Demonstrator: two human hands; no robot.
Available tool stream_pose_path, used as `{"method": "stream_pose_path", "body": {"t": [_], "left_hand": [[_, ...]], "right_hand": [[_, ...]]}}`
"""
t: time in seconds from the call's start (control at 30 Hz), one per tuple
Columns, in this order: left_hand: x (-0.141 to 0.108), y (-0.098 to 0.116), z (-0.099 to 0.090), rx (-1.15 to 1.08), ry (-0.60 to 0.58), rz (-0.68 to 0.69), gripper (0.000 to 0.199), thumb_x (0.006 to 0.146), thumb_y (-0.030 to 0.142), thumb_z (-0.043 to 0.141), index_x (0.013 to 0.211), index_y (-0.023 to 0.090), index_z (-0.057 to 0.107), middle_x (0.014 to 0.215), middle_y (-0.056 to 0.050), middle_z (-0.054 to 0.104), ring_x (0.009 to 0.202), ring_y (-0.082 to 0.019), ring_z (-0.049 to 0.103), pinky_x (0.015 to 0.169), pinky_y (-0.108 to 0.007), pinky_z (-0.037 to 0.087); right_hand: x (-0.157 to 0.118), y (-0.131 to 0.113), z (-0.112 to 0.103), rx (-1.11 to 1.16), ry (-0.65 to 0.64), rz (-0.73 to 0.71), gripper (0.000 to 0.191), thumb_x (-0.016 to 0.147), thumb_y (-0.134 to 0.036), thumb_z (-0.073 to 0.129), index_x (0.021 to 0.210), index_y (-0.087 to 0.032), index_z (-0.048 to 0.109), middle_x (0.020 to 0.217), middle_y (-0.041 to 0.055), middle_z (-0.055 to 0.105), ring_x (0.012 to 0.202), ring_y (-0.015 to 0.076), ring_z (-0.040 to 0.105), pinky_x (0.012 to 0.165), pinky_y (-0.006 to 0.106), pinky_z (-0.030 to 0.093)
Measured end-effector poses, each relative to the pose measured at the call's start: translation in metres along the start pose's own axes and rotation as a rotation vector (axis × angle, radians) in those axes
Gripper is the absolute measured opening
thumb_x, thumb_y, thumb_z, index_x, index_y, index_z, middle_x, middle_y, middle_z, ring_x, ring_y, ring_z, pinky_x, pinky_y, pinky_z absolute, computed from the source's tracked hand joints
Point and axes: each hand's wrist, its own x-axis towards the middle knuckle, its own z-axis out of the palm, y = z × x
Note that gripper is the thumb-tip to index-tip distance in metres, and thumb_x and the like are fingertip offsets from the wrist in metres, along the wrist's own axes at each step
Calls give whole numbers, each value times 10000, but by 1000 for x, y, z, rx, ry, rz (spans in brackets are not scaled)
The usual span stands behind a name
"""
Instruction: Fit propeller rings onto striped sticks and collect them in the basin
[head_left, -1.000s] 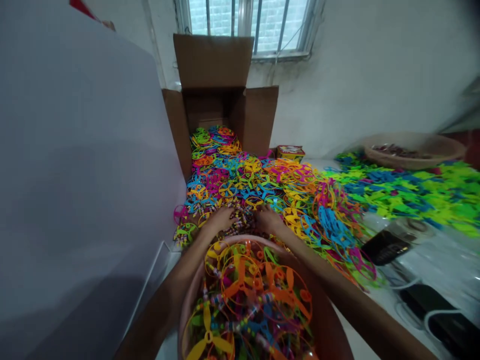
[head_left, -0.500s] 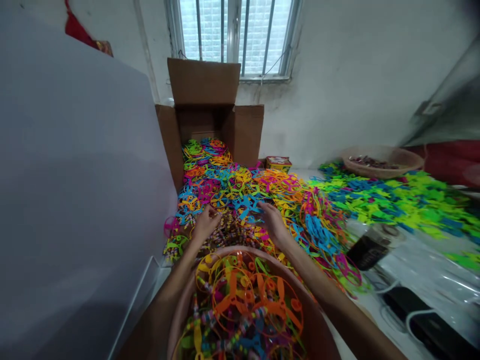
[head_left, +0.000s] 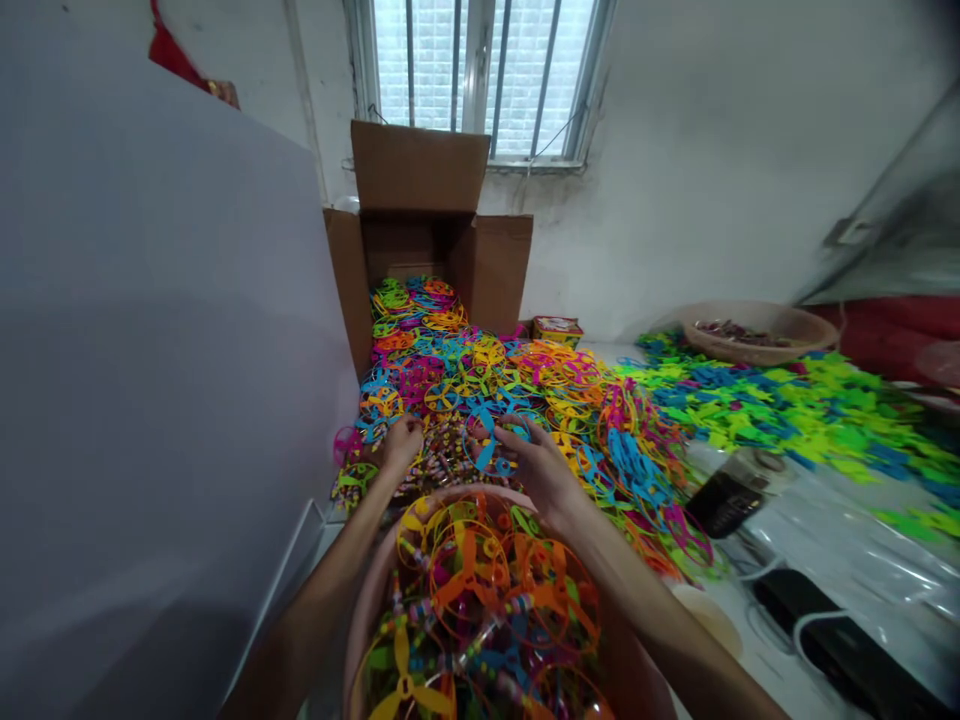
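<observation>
My right hand [head_left: 541, 468] pinches a blue ringed propeller [head_left: 485, 445] at its right side, above the near edge of a colourful heap. My left hand [head_left: 403, 446] has its fingers curled together at the heap's left side; whatever they hold is too small to make out. Between and below the hands lie many short beaded sticks [head_left: 442, 455] in mixed colours. Close to my body stands a pink tub [head_left: 360, 640] filled with ringed propellers and beaded sticks, an orange propeller [head_left: 469, 575] among those on top.
Loose ringed propellers [head_left: 487, 350] spill from a cardboard box [head_left: 501, 270] lying open below the window. Green and blue flat pieces [head_left: 750, 400] cover the right side, near a shallow basin [head_left: 757, 340]. A dark-labelled container [head_left: 739, 492] stands at right. A pale panel [head_left: 165, 350] borders the left.
My right hand has drawn a blue propeller up from the heap, moving slightly nearer and left. My left hand has shifted a little left and down. The view has turned slightly.
</observation>
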Motion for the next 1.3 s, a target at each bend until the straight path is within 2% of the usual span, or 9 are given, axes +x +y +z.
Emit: {"method": "stream_pose_path", "body": {"t": [0.17,0.3,0.4,0.47,0.6,0.77,0.93,1.13,1.3], "left_hand": [[-24,20,-3,-270,-83,-35,197,736,25,574,757,207,502,729,6,587,738,-153,556,703,-282,418],[-62,56,-5,-476,-249,4,372,600,-9,530,906,200,566,938,-39,698,893,-171,643,750,-273,454],[-91,85,-8,-701,-329,49,361,626,9,562,942,181,590,957,-38,703,828,-140,656,745,-247,485],[-106,102,-11,-870,-282,71,301,642,-6,551,889,162,595,831,-13,669,667,-93,609,611,-197,450],[-123,122,-16,-1068,-112,82,205,728,-36,473,747,154,547,550,54,458,421,-46,372,405,-175,249],[-134,128,-12,-1160,-78,85,256,819,-49,407,729,151,539,529,60,395,418,-46,345,407,-172,256],[-144,128,-9,-1115,-123,129,217,837,-13,459,736,157,546,558,56,406,447,-49,370,427,-172,277],[-153,128,-5,-1017,-128,102,212,835,-11,463,739,160,542,555,54,423,453,-50,367,439,-173,275],[-167,131,1,-977,39,193,236,864,-5,473,708,168,513,537,63,406,461,-51,354,458,-165,285]], "right_hand": [[-6,-2,1,-29,-7,60,390,633,-315,922,966,-211,747,861,27,794,710,185,712,641,316,611],[-11,4,1,-2,-13,94,281,620,-333,936,822,-224,774,771,-2,780,661,167,707,639,291,605],[-20,8,2,0,-51,119,301,639,-355,932,867,-227,784,804,8,788,667,180,725,615,285,593],[-28,10,4,8,-74,121,347,662,-368,921,944,-218,786,864,29,798,699,195,740,638,301,598],[-45,11,8,26,-78,103,330,688,-351,911,957,-202,792,870,42,794,708,181,732,695,308,610],[-56,13,18,14,-69,117,257,665,-345,927,849,-216,804,726,10,742,615,143,668,622,284,600],[-58,15,23,-73,-112,31,207,670,-367,916,779,-225,811,645,-6,696,570,128,629,568,261,568],[-63,13,23,-337,-38,-225,145,730,-394,863,767,-259,824,668,10,763,597,183,722,608,292,621],[-73,19,26,-555,66,-463,66,823,-327,781,840,-286,829,798,4,812,699,219,779,660,309,651]]}}
